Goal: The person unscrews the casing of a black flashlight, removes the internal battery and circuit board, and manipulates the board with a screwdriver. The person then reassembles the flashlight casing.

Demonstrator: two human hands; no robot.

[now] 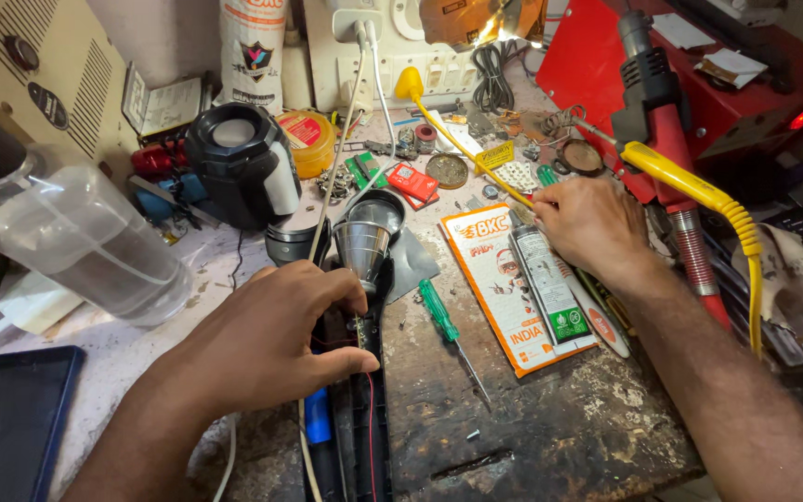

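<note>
While left hand point(267, 339) grips opened black torch point(357, 372) — right hand point(592, 223) fingers curled around yellow soldering iron point(690, 186).

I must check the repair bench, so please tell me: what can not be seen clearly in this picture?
Head view only:
- Open black torch: the left hand covers its middle; the bottom edge cuts its end.
- Right hand: its fingertips hide what they hold or touch.
- Small parts behind it: too small to identify.

1. One green-handled screwdriver point(440, 311) lies just right of the left hand point(267, 339).
2. One yellow-handled soldering iron point(476, 139) runs into the right hand point(592, 223).
3. One dark flat phone point(6, 418) lies left of the left hand.
4. Two bare hands.
</note>
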